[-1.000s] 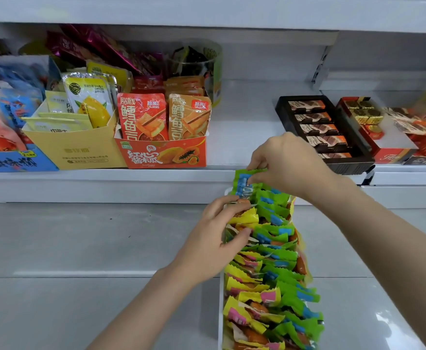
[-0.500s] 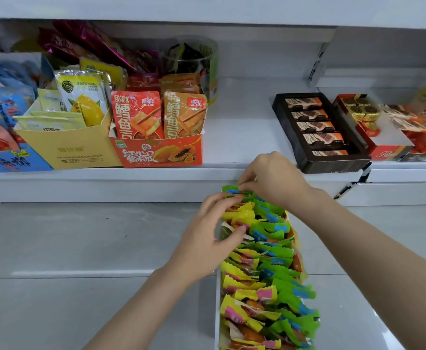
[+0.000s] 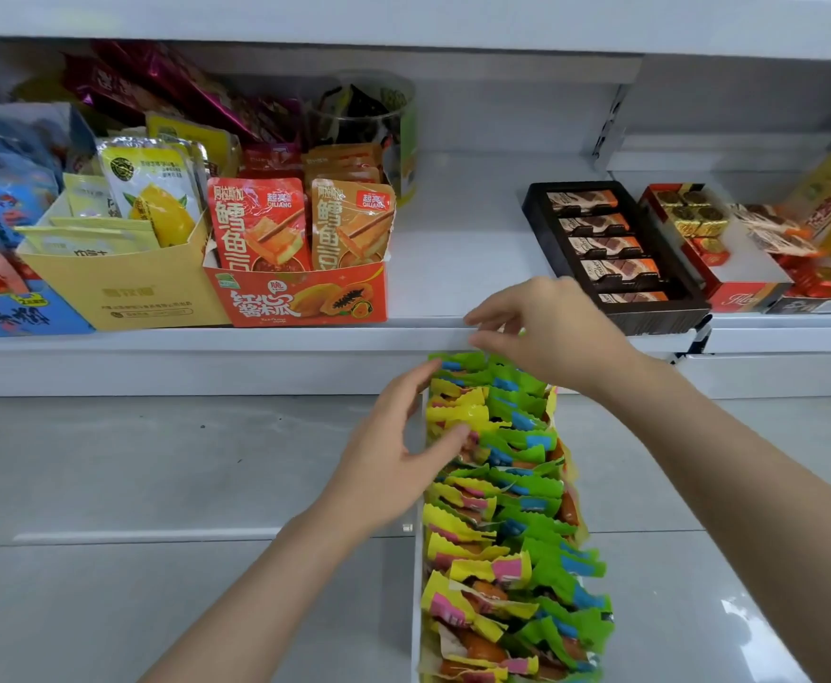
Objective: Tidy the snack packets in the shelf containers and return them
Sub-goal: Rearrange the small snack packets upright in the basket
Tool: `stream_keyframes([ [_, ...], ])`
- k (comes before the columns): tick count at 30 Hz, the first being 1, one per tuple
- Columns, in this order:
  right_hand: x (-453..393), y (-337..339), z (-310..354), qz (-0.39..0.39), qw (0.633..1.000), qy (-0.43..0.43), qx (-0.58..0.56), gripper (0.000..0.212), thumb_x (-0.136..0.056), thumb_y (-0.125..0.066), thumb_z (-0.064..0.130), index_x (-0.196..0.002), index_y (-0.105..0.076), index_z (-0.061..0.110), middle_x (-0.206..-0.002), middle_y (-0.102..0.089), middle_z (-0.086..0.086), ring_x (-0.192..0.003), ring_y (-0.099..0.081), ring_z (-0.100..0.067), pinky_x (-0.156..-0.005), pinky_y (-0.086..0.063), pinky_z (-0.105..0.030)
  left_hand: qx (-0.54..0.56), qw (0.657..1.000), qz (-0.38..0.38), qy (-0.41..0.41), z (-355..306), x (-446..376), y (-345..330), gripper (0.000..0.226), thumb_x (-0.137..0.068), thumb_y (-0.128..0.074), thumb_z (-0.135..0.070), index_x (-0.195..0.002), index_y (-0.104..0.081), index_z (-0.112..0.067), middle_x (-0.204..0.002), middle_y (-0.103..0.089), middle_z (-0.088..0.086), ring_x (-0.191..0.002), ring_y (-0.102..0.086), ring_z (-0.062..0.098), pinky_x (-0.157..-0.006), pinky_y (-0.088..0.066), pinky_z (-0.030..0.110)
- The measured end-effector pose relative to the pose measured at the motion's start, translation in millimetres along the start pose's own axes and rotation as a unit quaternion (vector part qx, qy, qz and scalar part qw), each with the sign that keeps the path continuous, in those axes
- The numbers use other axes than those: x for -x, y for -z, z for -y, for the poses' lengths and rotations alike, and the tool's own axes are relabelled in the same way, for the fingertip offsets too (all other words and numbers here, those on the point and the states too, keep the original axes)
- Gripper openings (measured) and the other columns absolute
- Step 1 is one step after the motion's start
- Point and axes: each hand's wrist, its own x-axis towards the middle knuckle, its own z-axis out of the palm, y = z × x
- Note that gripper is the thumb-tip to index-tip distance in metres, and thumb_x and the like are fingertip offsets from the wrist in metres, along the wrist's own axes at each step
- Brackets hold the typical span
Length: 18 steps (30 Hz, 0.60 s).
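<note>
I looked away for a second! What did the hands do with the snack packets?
The right hand pushed a green packet down into the row, let go, and now lifts off with fingers spread. The left hand stayed resting against the yellow packets. The white tray stayed put.

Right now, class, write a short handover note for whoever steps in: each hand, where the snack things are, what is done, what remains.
Left hand: open, fingertips on the yellow packets at the tray's left side.
Right hand: fingers loosely curled above the far end of the tray; whether it holds anything cannot be told.
White tray: off the shelf, below its front edge, filled with rows of yellow and green packets.
Done: packets mostly lined up.
Left: finish straightening, return tray to the shelf.
</note>
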Motion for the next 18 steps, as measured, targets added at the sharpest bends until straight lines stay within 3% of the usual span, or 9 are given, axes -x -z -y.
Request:
stream_keyframes([
  [3,18.6,-2.3,-4.2,-0.002,0.999,0.033,-0.007,0.013,-0.086,-0.076,0.03,-0.097,-0.079,0.025,-0.092,-0.074,0.006,-0.079,-0.065,-0.012,-0.081,-0.05,-0.028,0.045,0.998,-0.035,0.02,-4.1,-9.9,5.5,0.053,-0.088,-0.073,-0.023,-0.132,-0.046,-0.034,-0.134,-0.055,-0.015,-0.126,-0.051,-0.004,-0.108,-0.041,0.018],
  [8,26.1,-26.9,-10.6,-0.029,0.999,0.032,-0.003,0.015,-0.087,-0.075,0.028,-0.099,-0.078,0.021,-0.098,-0.067,-0.001,-0.082,-0.054,-0.011,-0.084,-0.048,-0.034,0.018,0.998,-0.064,0.009,-9.4,-14.8,3.4,0.041,-0.088,-0.073,-0.02,-0.124,-0.057,-0.032,-0.123,-0.056,-0.008,-0.113,-0.057,0.0,-0.098,-0.05,0.023],
  [12,20.7,-40.1,-12.2,-0.076,0.997,-0.003,0.004,0.011,-0.089,-0.072,0.028,-0.094,-0.076,0.019,-0.099,-0.066,-0.001,-0.091,-0.059,-0.019,-0.083,-0.047,-0.035,-0.007,0.997,-0.075,-0.023,-6.6,-9.4,-0.5,0.034,-0.089,-0.071,-0.013,-0.122,-0.064,-0.019,-0.122,-0.053,-0.008,-0.114,-0.059,0.005,-0.101,-0.049,0.026],
  [18,9.3,-45.4,-13.4,-0.12,0.991,-0.059,0.027,0.014,-0.09,-0.071,0.03,-0.093,-0.075,0.016,-0.103,-0.068,-0.004,-0.093,-0.064,-0.023,-0.078,-0.051,-0.037,-0.05,0.997,-0.04,-0.03,-5.0,-1.8,2.8,0.024,-0.09,-0.066,-0.02,-0.114,-0.069,-0.023,-0.12,-0.054,-0.013,-0.116,-0.055,0.003,-0.103,-0.044,0.02],
])
